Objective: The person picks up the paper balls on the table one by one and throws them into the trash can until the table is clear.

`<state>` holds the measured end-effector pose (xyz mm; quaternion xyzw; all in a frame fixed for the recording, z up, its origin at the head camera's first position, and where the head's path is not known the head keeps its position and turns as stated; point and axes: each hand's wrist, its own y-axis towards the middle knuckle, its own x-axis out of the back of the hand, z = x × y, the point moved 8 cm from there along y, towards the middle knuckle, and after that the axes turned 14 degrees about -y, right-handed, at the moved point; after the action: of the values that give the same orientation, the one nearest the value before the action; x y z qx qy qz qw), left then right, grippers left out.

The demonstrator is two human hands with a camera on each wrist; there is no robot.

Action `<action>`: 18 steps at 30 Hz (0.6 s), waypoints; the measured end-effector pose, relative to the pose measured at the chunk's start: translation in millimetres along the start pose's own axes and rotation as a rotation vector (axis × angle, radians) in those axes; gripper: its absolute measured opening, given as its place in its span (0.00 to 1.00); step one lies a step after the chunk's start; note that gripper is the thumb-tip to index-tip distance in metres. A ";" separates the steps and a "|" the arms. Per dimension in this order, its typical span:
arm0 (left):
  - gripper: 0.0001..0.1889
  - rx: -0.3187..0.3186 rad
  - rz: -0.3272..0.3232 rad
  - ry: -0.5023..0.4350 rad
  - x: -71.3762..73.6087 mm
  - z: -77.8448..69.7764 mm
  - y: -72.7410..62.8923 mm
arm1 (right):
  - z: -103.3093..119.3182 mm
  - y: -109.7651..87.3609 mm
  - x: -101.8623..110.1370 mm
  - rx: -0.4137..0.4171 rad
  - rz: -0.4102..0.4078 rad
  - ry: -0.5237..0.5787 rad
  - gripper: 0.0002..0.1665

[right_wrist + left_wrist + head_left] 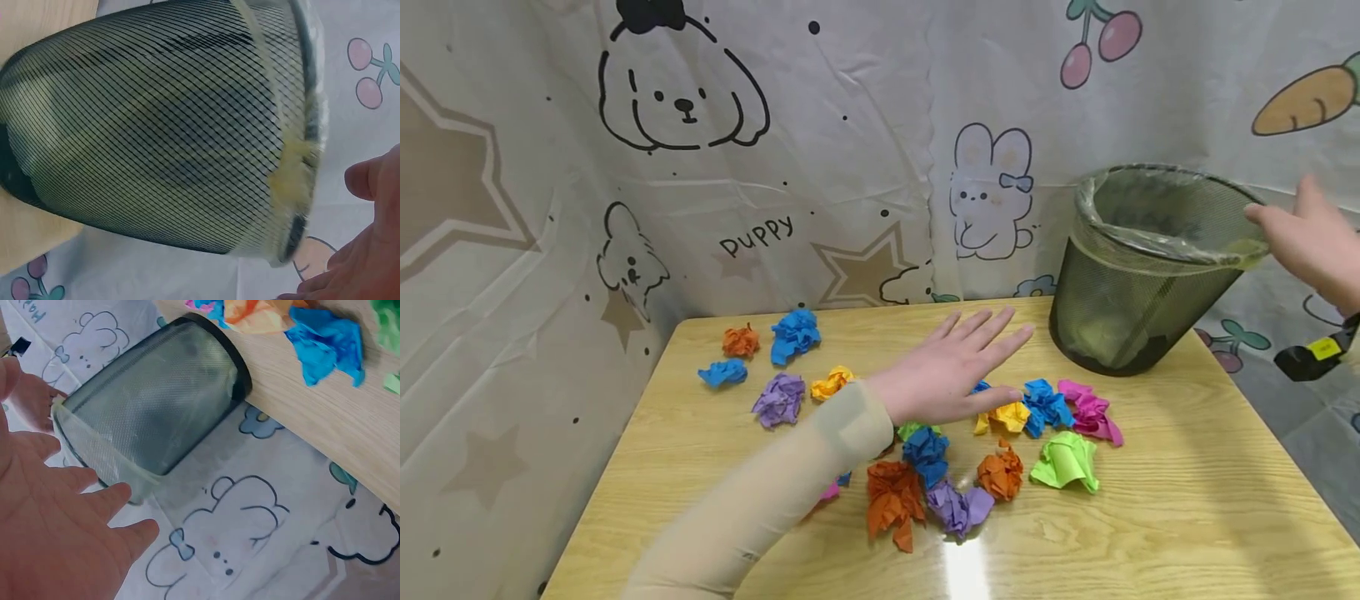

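Note:
My left hand [951, 371] is stretched flat with fingers spread, above the crumpled papers at the middle of the table, holding nothing. Beneath and around it lie a yellow paper ball [1011, 415], a blue one [927, 456] and an orange one [897, 500], some partly hidden by the hand and sleeve. A black mesh wastebasket [1127, 308] with a clear yellowish liner stands at the table's back right. Beside its rim is my right hand [1318, 242], fingers extended and nothing in it; the right wrist view shows a gap between thumb [362, 178] and rim.
More crumpled papers lie around: purple [779, 400], blue [795, 335] and orange [741, 341] at the left; lime green [1066, 461] and pink [1092, 412] toward the right. A printed curtain [850, 167] hangs behind the wooden table [1210, 500] and along its left side.

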<state>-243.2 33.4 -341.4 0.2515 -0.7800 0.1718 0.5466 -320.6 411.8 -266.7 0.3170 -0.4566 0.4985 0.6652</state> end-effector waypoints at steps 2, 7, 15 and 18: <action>0.40 -0.007 0.003 0.003 -2.1 -2.9 2.8 | -1.0 -2.2 -7.7 -0.001 0.031 0.038 0.51; 0.40 -0.021 0.005 0.008 -4.9 -5.9 6.4 | 4.7 -8.0 -20.1 0.013 0.063 0.116 0.55; 0.40 -0.010 0.011 0.000 -9.3 -1.8 8.5 | 6.6 -2.9 -28.0 0.015 -0.010 0.085 0.54; 0.40 -0.003 0.017 -0.008 -10.6 0.4 8.6 | 7.1 -2.4 -30.7 0.029 -0.010 0.073 0.52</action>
<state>-245.6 42.4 -351.4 0.2448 -0.7845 0.1740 0.5425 -323.0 393.4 -292.3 0.3107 -0.4231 0.5130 0.6792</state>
